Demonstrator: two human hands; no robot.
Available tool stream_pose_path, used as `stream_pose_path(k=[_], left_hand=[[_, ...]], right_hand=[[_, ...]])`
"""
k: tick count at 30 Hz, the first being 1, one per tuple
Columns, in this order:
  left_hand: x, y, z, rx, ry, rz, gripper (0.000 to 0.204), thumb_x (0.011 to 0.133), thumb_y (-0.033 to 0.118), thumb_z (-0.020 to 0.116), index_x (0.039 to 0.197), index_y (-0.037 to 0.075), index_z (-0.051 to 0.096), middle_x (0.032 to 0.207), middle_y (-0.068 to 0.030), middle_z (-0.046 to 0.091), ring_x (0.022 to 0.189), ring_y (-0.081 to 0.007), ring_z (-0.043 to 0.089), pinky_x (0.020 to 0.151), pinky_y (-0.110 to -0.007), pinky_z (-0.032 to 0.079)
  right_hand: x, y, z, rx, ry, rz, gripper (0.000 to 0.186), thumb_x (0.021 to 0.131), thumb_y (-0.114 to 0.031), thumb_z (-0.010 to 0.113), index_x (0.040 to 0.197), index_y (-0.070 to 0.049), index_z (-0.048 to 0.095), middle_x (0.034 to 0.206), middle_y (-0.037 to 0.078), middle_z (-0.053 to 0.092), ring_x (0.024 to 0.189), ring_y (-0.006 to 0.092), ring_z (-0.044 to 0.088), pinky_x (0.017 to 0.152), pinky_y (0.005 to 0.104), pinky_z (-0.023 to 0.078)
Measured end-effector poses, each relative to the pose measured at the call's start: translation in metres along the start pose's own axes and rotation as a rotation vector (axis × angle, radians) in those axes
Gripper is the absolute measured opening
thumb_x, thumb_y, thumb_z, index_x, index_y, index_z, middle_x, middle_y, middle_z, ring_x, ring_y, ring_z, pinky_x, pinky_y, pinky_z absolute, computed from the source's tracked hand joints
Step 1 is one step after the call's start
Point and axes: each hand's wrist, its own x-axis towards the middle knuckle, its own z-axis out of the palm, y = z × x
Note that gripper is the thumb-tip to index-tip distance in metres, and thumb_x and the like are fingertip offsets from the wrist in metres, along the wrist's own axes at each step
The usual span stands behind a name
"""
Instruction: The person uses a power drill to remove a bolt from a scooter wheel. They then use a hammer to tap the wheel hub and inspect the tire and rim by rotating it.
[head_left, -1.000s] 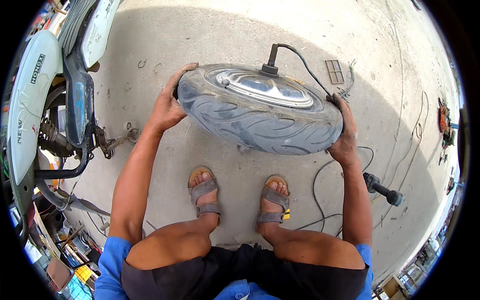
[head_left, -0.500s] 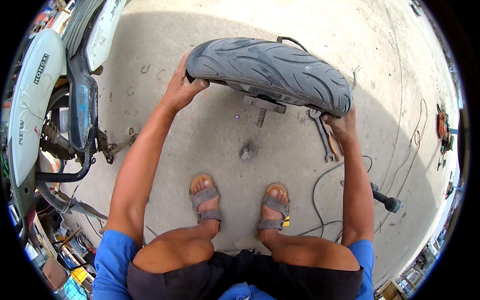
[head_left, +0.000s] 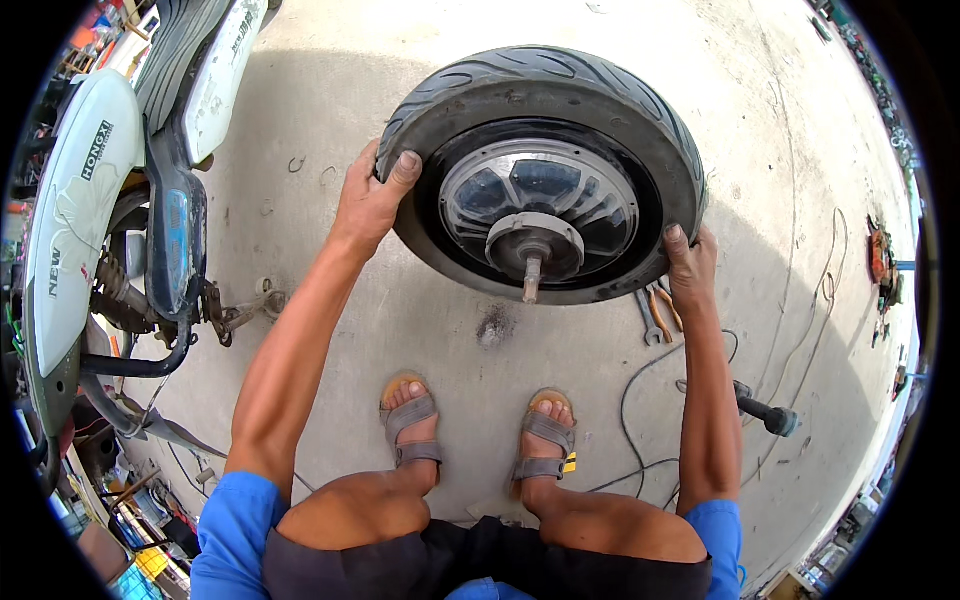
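Observation:
Between my two hands is a scooter wheel (head_left: 480, 280) with a black tyre, a silver and black hub and an axle stub. Its hub side faces up toward me, tilted. My left hand (head_left: 372, 195) grips the tyre's left edge, thumb over the sidewall and fingers hidden behind. At the right edge my right hand (head_left: 692, 265) holds it the same way, thumb on the sidewall. An open-ended spanner (head_left: 652, 322) and orange-handled pliers (head_left: 668, 300) lie on the concrete just below the right hand, partly covered by the wheel.
A white and black scooter (head_left: 80, 220) stands at the left, its suspension parts exposed. A dark cable (head_left: 628, 400) curls beside my right foot, near a black-headed tool (head_left: 770, 412). An orange tool (head_left: 880, 250) lies far right. A dark stain (head_left: 493, 325) marks the concrete.
The wheel has tipped from tread-up to showing its hub face and axle. My hands still hold both edges, with the thumbs now on the sidewall.

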Motion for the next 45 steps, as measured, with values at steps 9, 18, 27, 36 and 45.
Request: stream_pose_path(k=[9, 18, 27, 36, 45], left_hand=[[-0.090, -0.062, 0.009, 0.036, 0.032, -0.599, 0.090, 0.088, 0.071, 0.068, 0.122, -0.012, 0.064, 0.106, -0.0208, 0.072, 0.095, -0.0248, 0.071, 0.082, -0.036, 0.058], [-0.135, -0.115, 0.008, 0.008, 0.146, -0.732, 0.092, 0.084, 0.066, 0.076, 0.122, -0.016, 0.063, 0.110, -0.0259, 0.071, 0.097, -0.0286, 0.071, 0.085, -0.038, 0.058], [-0.146, -0.113, -0.004, -0.136, 0.081, -0.643, 0.088, 0.088, 0.059, 0.076, 0.130, -0.016, 0.057, 0.113, -0.0246, 0.070, 0.101, -0.0274, 0.070, 0.088, -0.036, 0.057], [-0.142, -0.115, -0.001, -0.134, 0.130, -0.683, 0.083, 0.089, 0.058, 0.075, 0.126, -0.015, 0.061, 0.111, -0.0241, 0.071, 0.095, -0.0262, 0.072, 0.084, -0.036, 0.058], [-0.147, -0.089, 0.003, -0.167, 0.159, -0.650, 0.077, 0.091, 0.055, 0.075, 0.124, -0.013, 0.063, 0.107, -0.0211, 0.072, 0.091, -0.0234, 0.072, 0.079, -0.034, 0.059]], right_hand=[[-0.056, 0.072, 0.042, -0.048, -0.173, 0.375, 0.080, 0.094, -0.068, 0.061, 0.119, 0.007, 0.067, 0.102, 0.012, 0.071, 0.094, 0.0187, 0.064, 0.085, 0.0354, 0.050], [-0.065, 0.115, 0.066, -0.167, -0.178, 0.409, 0.086, 0.091, -0.071, 0.062, 0.115, 0.011, 0.069, 0.101, 0.026, 0.074, 0.096, 0.0318, 0.071, 0.089, 0.0421, 0.052], [-0.065, 0.121, 0.070, -0.163, -0.159, 0.472, 0.090, 0.089, -0.074, 0.062, 0.116, 0.012, 0.068, 0.100, 0.025, 0.073, 0.098, 0.0324, 0.071, 0.091, 0.0418, 0.052], [-0.082, 0.108, 0.073, 0.025, -0.143, 0.412, 0.077, 0.088, -0.058, 0.075, 0.124, 0.010, 0.066, 0.107, 0.019, 0.074, 0.094, 0.0238, 0.070, 0.088, 0.0367, 0.054], [-0.082, 0.082, 0.063, -0.140, -0.097, 0.306, 0.073, 0.091, -0.056, 0.072, 0.112, 0.013, 0.069, 0.096, 0.023, 0.075, 0.088, 0.0264, 0.073, 0.082, 0.0412, 0.055]])
